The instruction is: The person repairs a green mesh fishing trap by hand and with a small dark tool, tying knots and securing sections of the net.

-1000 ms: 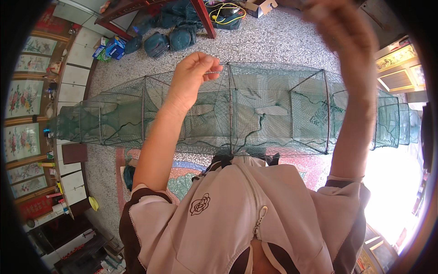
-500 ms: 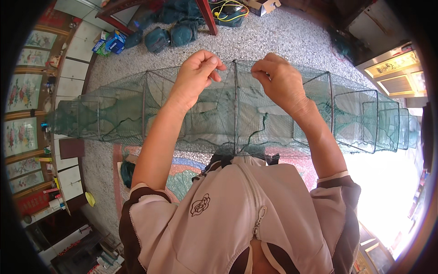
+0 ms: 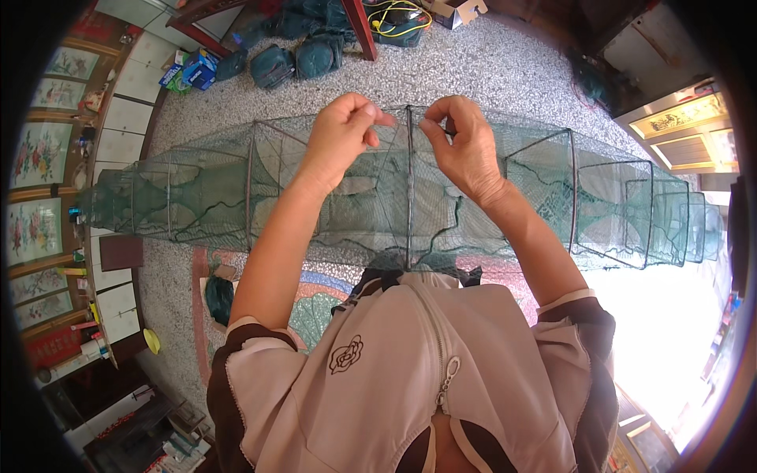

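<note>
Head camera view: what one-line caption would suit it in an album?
Both hands, left hand and right hand, pinch the top mesh of a long green folding fish trap net stretched across a speckled floor.

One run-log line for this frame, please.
left hand: pinching top edge of green folding net trap | right hand: pinching same edge beside frame rod | trap stretched across speckled floor

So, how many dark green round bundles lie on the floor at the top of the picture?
3 clearly: one small green bundle at left, one green bundle beside it, one green bundle by the red post. More dark netting behind may hide others.
</note>
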Demonstrator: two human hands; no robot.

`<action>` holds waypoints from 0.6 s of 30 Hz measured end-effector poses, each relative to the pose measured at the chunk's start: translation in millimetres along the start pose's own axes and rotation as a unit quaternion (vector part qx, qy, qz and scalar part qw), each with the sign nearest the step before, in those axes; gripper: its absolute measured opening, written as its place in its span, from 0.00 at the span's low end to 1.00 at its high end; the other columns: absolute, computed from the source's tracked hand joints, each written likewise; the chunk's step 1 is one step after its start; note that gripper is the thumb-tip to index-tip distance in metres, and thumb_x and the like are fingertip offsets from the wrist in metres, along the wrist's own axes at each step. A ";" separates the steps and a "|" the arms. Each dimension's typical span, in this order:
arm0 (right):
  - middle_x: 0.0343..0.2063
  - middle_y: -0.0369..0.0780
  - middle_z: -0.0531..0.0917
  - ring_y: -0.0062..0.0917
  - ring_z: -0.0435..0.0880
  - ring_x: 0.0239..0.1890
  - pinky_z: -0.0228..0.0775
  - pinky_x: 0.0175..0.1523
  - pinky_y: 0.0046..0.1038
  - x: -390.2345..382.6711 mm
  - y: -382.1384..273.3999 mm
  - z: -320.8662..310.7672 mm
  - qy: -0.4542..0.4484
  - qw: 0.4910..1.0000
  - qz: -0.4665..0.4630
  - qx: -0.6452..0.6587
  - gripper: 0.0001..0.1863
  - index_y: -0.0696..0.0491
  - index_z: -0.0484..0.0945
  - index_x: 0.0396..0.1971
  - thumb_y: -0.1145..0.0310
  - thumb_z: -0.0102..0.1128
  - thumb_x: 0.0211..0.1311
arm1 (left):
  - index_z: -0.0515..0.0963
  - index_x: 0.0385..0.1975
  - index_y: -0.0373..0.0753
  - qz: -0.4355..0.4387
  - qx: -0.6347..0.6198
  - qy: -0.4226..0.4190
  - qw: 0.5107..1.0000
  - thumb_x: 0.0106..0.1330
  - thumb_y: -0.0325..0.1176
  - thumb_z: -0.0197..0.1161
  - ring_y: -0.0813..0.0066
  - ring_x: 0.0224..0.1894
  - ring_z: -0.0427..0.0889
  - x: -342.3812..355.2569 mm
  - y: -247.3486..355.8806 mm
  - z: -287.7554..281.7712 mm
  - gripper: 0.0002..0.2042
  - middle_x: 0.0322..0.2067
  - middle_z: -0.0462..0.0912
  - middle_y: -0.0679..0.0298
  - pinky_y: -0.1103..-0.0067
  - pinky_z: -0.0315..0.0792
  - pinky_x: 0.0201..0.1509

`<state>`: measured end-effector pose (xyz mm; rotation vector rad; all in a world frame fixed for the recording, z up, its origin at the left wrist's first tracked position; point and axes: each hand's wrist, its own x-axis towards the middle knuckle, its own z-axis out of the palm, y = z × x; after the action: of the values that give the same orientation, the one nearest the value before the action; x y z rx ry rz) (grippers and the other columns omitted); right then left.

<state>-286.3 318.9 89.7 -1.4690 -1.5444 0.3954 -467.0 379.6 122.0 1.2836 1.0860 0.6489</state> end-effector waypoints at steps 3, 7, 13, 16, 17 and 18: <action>0.32 0.43 0.76 0.37 0.77 0.36 0.71 0.40 0.33 1.5 -9.3 11.0 -0.001 0.999 -0.035 0.023 0.10 0.54 0.77 0.35 0.73 0.64 0.50 | 0.71 0.33 0.36 0.004 -0.086 0.027 0.996 0.69 0.29 0.49 0.82 0.23 0.73 3.7 -9.4 -11.6 0.05 0.33 0.82 0.59 0.86 0.67 0.26; 0.36 0.44 0.74 0.38 0.78 0.36 0.73 0.39 0.33 10.5 -9.7 16.6 -0.013 0.998 -0.057 0.023 0.09 0.54 0.78 0.33 0.71 0.65 0.51 | 0.71 0.33 0.36 -0.005 -0.145 0.061 0.988 0.69 0.28 0.49 0.81 0.24 0.74 4.4 -11.2 -9.9 0.05 0.32 0.81 0.58 0.85 0.67 0.25; 0.36 0.42 0.75 0.36 0.76 0.39 0.70 0.42 0.34 23.4 -42.3 14.9 -0.109 0.976 -0.076 -0.171 0.06 0.52 0.79 0.26 0.69 0.66 0.47 | 0.71 0.33 0.35 -0.033 -0.151 0.065 0.986 0.70 0.28 0.50 0.81 0.27 0.74 -5.2 -14.7 -14.3 0.05 0.32 0.80 0.58 0.85 0.68 0.28; 0.35 0.39 0.75 0.34 0.74 0.40 0.69 0.44 0.34 28.3 -45.4 24.4 -0.072 0.963 -0.119 -0.230 0.05 0.51 0.80 0.25 0.69 0.64 0.48 | 0.71 0.33 0.35 -0.038 -0.174 0.066 0.982 0.70 0.27 0.50 0.81 0.27 0.74 -5.5 -23.9 -14.8 0.05 0.32 0.80 0.59 0.85 0.68 0.28; 0.34 0.37 0.76 0.33 0.73 0.40 0.68 0.45 0.34 32.5 -43.2 27.1 -0.045 0.970 -0.120 -0.205 0.04 0.50 0.80 0.26 0.69 0.63 0.49 | 0.71 0.34 0.35 -0.031 -0.188 0.053 0.980 0.70 0.27 0.49 0.80 0.28 0.75 -3.9 -24.0 -12.6 0.05 0.32 0.80 0.58 0.85 0.67 0.28; 0.34 0.37 0.76 0.33 0.73 0.40 0.68 0.45 0.34 36.7 -41.6 31.2 -0.043 0.970 -0.122 -0.205 0.04 0.50 0.80 0.26 0.69 0.63 0.49 | 0.71 0.34 0.35 -0.024 -0.203 0.040 0.978 0.70 0.27 0.48 0.79 0.29 0.75 -3.0 -23.4 -10.1 0.05 0.32 0.80 0.58 0.84 0.67 0.27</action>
<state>-330.1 353.7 120.1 -1.5565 -1.9329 -0.0099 -481.4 376.2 101.1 0.8825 0.9836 0.8418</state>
